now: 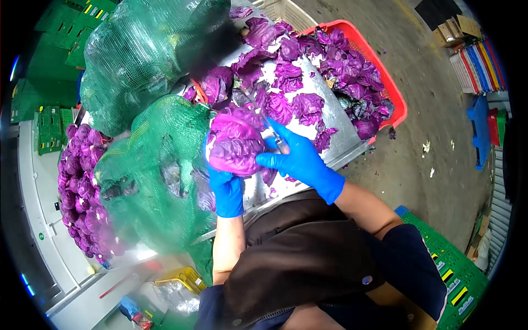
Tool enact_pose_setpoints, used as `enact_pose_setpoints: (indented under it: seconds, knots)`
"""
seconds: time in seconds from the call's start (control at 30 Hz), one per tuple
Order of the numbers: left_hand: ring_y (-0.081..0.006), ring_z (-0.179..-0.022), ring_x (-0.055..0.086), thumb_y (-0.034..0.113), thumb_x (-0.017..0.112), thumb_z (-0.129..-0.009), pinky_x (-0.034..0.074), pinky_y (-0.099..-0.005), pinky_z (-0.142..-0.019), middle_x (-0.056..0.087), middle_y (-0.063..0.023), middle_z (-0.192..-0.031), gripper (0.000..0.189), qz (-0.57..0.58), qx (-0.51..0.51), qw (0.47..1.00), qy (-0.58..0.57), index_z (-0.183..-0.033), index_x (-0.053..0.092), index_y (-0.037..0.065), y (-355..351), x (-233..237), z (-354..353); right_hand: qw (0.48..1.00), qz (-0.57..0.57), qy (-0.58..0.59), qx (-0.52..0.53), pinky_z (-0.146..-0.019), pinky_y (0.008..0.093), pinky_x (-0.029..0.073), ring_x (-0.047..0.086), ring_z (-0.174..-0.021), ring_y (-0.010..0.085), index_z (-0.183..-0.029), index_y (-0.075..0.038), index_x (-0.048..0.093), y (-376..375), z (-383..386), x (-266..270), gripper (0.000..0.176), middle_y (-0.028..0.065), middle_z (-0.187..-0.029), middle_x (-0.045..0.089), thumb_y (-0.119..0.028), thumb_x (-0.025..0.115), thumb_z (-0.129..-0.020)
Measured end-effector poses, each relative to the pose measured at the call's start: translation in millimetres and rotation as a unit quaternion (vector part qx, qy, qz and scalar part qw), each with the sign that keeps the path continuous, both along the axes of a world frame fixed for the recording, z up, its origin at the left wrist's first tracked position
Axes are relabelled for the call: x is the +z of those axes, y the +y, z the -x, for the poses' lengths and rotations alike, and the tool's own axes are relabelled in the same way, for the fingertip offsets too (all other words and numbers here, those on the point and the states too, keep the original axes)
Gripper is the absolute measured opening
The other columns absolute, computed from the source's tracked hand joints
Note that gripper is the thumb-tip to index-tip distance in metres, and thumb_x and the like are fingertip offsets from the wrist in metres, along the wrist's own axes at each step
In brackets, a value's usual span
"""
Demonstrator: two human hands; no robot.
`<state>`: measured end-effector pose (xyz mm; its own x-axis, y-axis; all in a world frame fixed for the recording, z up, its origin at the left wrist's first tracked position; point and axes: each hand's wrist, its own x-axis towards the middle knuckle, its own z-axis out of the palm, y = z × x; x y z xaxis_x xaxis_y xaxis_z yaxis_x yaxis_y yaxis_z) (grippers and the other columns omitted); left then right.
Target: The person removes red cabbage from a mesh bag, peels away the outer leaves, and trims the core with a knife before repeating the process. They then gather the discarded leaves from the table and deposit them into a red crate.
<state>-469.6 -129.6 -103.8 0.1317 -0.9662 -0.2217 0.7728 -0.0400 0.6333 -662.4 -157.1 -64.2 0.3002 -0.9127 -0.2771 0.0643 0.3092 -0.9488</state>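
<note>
A red cabbage head (236,144) with wrinkled purple leaves rests in my blue-gloved left hand (227,191), whose fingers curl round its left side and underside. My right hand (301,159), also blue-gloved, is closed around a knife (281,144). The thin blade lies along the cabbage's upper right side; part of it is hard to make out. My right thumb touches the cabbage. Loose purple cabbage leaves (308,106) lie on the metal table (335,118) just beyond both hands. A green mesh sack (159,159) with cabbages inside lies left of my left hand.
Another full green mesh sack (137,60) stands at the upper left. A red crate (393,93) heaped with leaves adjoins the table's far right side. Many cabbages (82,192) are piled at the left. Green crates (451,275) stand at the lower right.
</note>
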Motion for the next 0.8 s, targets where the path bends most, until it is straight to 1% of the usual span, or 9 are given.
enact_pose_setpoints:
  seconds: [0.03,0.1,0.2,0.23,0.3,0.37,0.57,0.7,0.8]
  knots:
    - [-0.0328,-0.122,0.051,0.009,0.074,-0.060,0.039,-0.0462,-0.107,0.050,-0.0156,-0.134,0.091,0.001,0.002,1.000,-0.005,-0.141,0.035,0.001,1,0,-1,0.993,-0.093,-0.078,-0.003,-0.057,0.0211,0.048,0.060,-0.080,0.0095,-0.146,-0.009,0.035,0,-1,-2,0.076,0.0087,-0.118,0.060,-0.017,0.075,-0.083]
    - [-0.0335,-0.125,0.048,0.011,0.074,-0.063,0.037,-0.0486,-0.109,0.048,-0.0168,-0.136,0.089,-0.002,0.009,1.000,0.014,-0.142,0.034,0.001,2,0,-2,0.998,-0.044,-0.054,-0.010,-0.057,0.0199,0.047,0.060,-0.081,0.0081,-0.144,-0.009,0.038,-5,2,-2,0.071,0.0070,-0.115,0.062,-0.017,0.075,-0.083]
    - [-0.0347,-0.130,0.042,0.016,0.071,-0.072,0.031,-0.0518,-0.112,0.043,-0.0184,-0.141,0.081,0.001,-0.012,0.999,0.046,-0.142,0.033,0.000,4,-9,-7,0.995,0.021,-0.066,-0.067,-0.070,0.0242,0.047,0.058,-0.090,0.0112,-0.143,-0.004,0.038,-16,-3,-2,0.075,0.0076,-0.116,0.061,-0.021,0.077,-0.081]
    - [-0.0348,-0.131,0.041,0.017,0.069,-0.075,0.031,-0.0518,-0.112,0.043,-0.0184,-0.141,0.079,-0.028,-0.020,0.998,0.060,-0.143,0.033,0.000,3,-7,-4,0.992,-0.042,-0.097,-0.067,-0.088,0.0294,0.050,0.058,-0.107,0.0175,-0.143,0.002,0.036,-23,0,8,0.081,0.0112,-0.121,0.060,-0.022,0.080,-0.078]
    - [-0.0350,-0.132,0.040,0.018,0.066,-0.079,0.029,-0.0520,-0.113,0.041,-0.0184,-0.143,0.074,-0.084,-0.036,0.992,0.087,-0.143,0.032,0.001,-1,2,5,0.994,-0.103,-0.001,0.030,-0.067,0.0241,0.050,0.059,-0.077,0.0105,-0.137,-0.004,0.046,-40,9,12,0.072,0.0044,-0.106,0.061,-0.017,0.082,-0.075]
    - [-0.0341,-0.133,0.038,0.026,0.056,-0.091,0.029,-0.0520,-0.112,0.040,-0.0171,-0.144,0.062,-0.107,-0.042,0.990,0.082,-0.143,0.033,0.002,-4,2,10,0.990,0.071,-0.029,-0.119,-0.054,0.0215,0.044,0.053,-0.060,0.0065,-0.129,-0.006,0.053,-36,0,4,0.061,0.0019,-0.098,0.063,-0.014,0.081,-0.075]
    - [-0.0334,-0.127,0.045,0.041,0.048,-0.094,0.033,-0.0475,-0.108,0.051,-0.0150,-0.134,0.052,-0.169,-0.106,0.966,0.165,-0.135,0.047,0.009,-15,-15,-2,0.953,0.020,-0.217,-0.209,-0.043,0.0201,0.038,0.047,-0.051,0.0037,-0.126,-0.008,0.055,-50,29,32,0.053,-0.0013,-0.086,0.062,-0.006,0.076,-0.078]
    - [-0.0324,-0.119,0.050,0.034,0.054,-0.089,0.037,-0.0454,-0.102,0.056,-0.0126,-0.125,0.044,-0.162,-0.158,0.969,0.100,-0.126,0.053,0.010,-14,-11,14,0.972,0.199,0.034,-0.121,-0.078,0.0303,0.052,0.059,-0.105,0.0184,-0.138,-0.011,0.047,-78,37,35,0.064,0.0121,-0.126,0.057,-0.012,0.074,-0.080]
    - [-0.0317,-0.112,0.053,0.030,0.059,-0.085,0.040,-0.0437,-0.098,0.059,-0.0109,-0.118,0.038,-0.039,-0.214,0.938,-0.271,-0.118,0.057,0.011,-13,3,23,0.945,0.270,0.150,0.108,-0.093,0.0375,0.049,0.055,-0.119,0.0287,-0.143,-0.016,0.041,-63,23,14,0.073,0.0160,-0.134,0.053,-0.024,0.074,-0.079]
